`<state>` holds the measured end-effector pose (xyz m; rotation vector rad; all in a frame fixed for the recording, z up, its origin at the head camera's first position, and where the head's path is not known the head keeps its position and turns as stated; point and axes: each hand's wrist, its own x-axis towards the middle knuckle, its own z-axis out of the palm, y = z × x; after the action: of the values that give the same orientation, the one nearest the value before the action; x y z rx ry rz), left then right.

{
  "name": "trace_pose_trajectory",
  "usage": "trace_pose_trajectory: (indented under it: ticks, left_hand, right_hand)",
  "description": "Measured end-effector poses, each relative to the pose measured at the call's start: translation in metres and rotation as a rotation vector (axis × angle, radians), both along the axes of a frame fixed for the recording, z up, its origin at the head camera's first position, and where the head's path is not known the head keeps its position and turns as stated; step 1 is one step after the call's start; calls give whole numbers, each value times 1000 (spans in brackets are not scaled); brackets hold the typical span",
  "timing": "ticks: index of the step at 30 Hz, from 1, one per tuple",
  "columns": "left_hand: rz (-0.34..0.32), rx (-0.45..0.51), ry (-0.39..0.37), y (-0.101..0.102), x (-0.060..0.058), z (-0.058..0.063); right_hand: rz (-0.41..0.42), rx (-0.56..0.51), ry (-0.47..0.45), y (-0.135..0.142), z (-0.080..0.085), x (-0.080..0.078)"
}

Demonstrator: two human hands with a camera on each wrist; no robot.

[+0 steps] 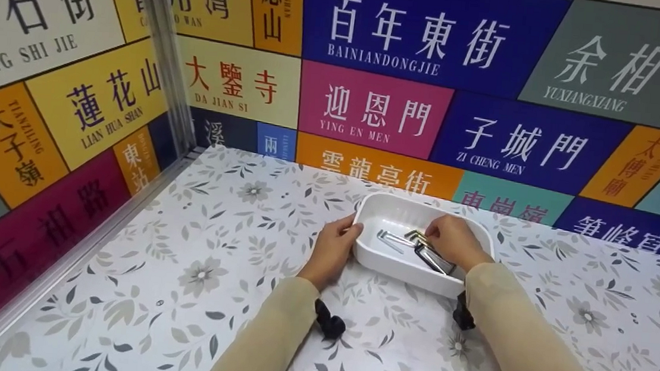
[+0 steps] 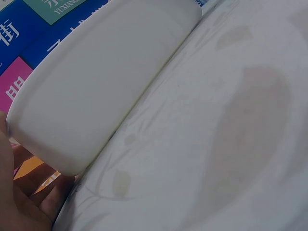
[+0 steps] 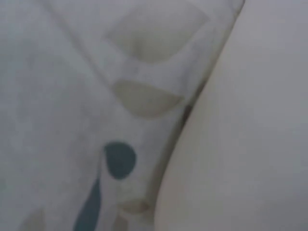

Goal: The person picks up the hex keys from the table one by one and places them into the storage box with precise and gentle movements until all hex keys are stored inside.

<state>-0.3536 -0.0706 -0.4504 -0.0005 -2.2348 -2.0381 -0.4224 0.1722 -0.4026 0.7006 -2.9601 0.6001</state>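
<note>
A white plastic box (image 1: 380,261) with rounded corners stands on the table. Several L-shaped hex keys (image 1: 400,239) lie inside it, some silver, some dark, one with a yellow-green tint. My left hand (image 1: 331,248) grips the box's left end, thumb at the near corner. In the left wrist view, the left hand's fingers (image 2: 41,187) curl around that end, beside the box wall (image 2: 96,91). My right hand (image 1: 454,239) reaches over the rim into the box, fingers curled down among the hex keys. Whether its fingertips pinch one is hidden. The right wrist view shows only the box's outer wall (image 3: 240,134) and cloth.
A white tablecloth (image 1: 147,289) with grey leaves and flowers covers the table. Behind the box rises a wall of coloured street-name panels (image 1: 372,108). A clear upright panel edge (image 1: 168,58) borders the left side. Black wrist straps (image 1: 330,323) hang below the sleeves.
</note>
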Motion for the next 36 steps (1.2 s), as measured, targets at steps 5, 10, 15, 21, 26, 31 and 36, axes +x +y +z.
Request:
trace_pose_trajectory:
  ticks: [5, 10, 15, 21, 26, 31, 36]
  left_hand:
    - [10, -20, 9, 0, 1, 2]
    - [13, -36, 16, 0, 1, 3]
    - [12, -28, 15, 1, 0, 4]
    - [1, -28, -23, 3, 0, 5]
    - [3, -11, -10, 3, 2, 6]
    - [6, -20, -2, 2, 2, 3]
    - [2, -22, 0, -1, 3, 1]
  right_hand:
    - [61, 10, 4, 5, 3, 1]
    - [45, 14, -36, 10, 4, 2]
    - [42, 9, -19, 12, 4, 4]
    - [28, -10, 30, 17, 8, 11]
    - [17, -61, 32, 23, 19, 25]
    - [23, -128, 60, 29, 26, 50]
    - [-6, -214, 136, 32, 26, 80]
